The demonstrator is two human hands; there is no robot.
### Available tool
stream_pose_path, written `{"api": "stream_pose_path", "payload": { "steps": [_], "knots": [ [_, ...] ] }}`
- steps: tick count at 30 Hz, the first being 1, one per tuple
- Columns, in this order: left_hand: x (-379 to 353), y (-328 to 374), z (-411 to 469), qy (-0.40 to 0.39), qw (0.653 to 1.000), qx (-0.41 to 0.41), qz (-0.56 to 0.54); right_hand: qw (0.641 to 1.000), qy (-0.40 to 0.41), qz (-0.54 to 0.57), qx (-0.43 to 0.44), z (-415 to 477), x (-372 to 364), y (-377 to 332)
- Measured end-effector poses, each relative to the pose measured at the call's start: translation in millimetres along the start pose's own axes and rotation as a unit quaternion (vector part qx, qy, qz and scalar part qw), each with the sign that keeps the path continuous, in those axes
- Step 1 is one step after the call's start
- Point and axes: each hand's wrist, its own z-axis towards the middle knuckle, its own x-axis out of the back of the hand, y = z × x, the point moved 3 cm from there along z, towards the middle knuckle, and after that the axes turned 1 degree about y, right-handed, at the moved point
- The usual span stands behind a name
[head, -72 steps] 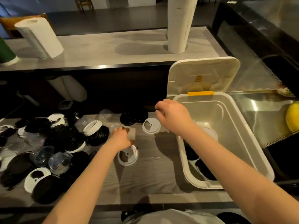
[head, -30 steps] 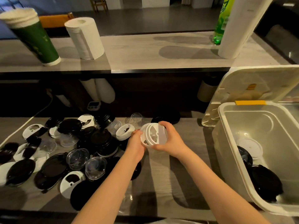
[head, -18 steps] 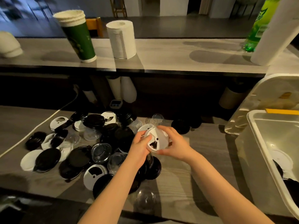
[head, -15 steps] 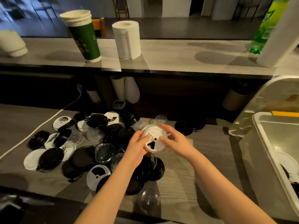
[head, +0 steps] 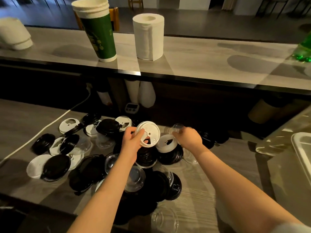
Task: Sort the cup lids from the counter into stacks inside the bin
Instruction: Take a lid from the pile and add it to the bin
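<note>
The left hand (head: 132, 145) holds a white lid (head: 148, 134) tilted up above the heap of lids (head: 94, 167). Its grip is clamped on the lid's near rim, thumb across the top. The right hand (head: 188, 138) reaches toward the back edge of the tabletop (head: 198, 179), its grip curled on a clear lid (head: 176, 129). Blur hides whether that lid is off the surface.

Between the hands a second white lid (head: 166, 143) lies on a stack of black lids (head: 170, 154). The heap of black, white and clear lids spreads from the middle of the tabletop toward its left edge. The bin (head: 301, 148) shows only a pale rim at the right edge, well apart from both hands.

On the raised ledge (head: 193, 59) behind stand a green cup stack (head: 97, 31) and a paper roll (head: 149, 36).
</note>
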Motion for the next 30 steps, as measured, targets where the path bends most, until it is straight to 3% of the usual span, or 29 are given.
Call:
{"api": "stream_pose_path", "payload": {
  "steps": [3, 14, 16, 18, 20, 22, 30],
  "knots": [
    [-1, 4, 6, 0.012, 1.0, -0.003, -0.02, 0.99, -0.079, -0.102, -0.059, 12, -15, 0],
    [-1, -7, 9, 0.022, 0.999, 0.03, 0.01, 0.993, -0.092, 0.024, -0.063, 14, -20, 10],
    [-2, -7, 8, 0.025, 0.999, 0.034, 0.014, 0.994, -0.061, 0.072, -0.049, 8, -15, 12],
    [-3, -9, 7, 0.026, 0.999, 0.041, 0.025, 0.978, -0.02, 0.199, -0.051, -3, -7, 15],
    [-6, -9, 2, 0.017, 0.998, 0.051, 0.029, 0.932, 0.003, 0.361, -0.043, -15, 1, 15],
    [-11, -9, -5, -0.011, 0.998, 0.063, 0.025, 0.894, 0.001, 0.447, -0.013, -26, 9, 11],
    [-35, -2, -36, -0.085, 0.99, 0.104, -0.028, 0.894, 0.001, 0.448, 0.029, -51, 10, -10]
  ]
}}
